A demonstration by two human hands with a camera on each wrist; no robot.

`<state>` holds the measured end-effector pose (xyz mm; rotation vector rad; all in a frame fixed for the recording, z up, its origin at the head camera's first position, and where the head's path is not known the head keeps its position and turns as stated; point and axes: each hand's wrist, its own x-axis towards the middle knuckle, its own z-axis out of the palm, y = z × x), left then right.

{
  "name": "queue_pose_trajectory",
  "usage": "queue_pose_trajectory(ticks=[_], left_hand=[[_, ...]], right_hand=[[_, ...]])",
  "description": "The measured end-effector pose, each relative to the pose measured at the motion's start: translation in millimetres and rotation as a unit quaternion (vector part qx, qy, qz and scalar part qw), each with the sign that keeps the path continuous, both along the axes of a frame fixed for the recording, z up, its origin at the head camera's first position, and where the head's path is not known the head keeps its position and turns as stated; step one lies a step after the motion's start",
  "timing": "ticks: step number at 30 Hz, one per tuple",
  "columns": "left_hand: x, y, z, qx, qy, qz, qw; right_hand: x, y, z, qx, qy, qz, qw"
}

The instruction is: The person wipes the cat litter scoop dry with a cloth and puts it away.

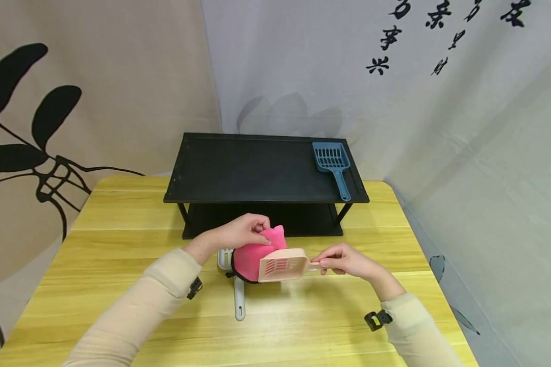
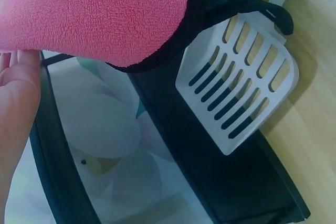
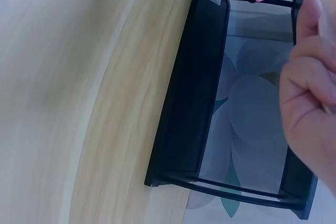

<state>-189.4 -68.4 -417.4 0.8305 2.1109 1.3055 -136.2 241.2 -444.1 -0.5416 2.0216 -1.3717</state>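
My left hand grips a pink fleece cloth with black trim, holding it above the table. My right hand pinches the handle of a beige slotted scoop, whose head lies against the cloth. Under them a white slotted scoop lies on the yellow wooden table; its head shows in the left wrist view. A blue slotted scoop rests on the top right of the black two-tier shelf. The right wrist view shows my curled fingers and the shelf frame.
The black shelf stands at the back of the table, against fabric backdrops. The table's right edge drops off beside a grey cloth wall. Bare tabletop lies to the left and front.
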Motion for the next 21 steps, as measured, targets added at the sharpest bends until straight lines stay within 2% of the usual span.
queue_pose_trajectory(ticks=[5,14,21], left_hand=[[0.1,-6.5,4.7,0.009,-0.003,0.008,0.9999],[-2.0,-33.4,17.1,0.041,-0.024,0.06,0.9971],[-3.8,-59.4,24.4,0.03,0.001,0.108,0.9937]], right_hand=[[0.1,6.8,0.5,-0.008,-0.002,-0.009,0.9999],[-0.6,34.2,-2.3,-0.066,-0.009,-0.047,0.9967],[-5.9,32.7,6.0,-0.127,-0.028,-0.085,0.9878]])
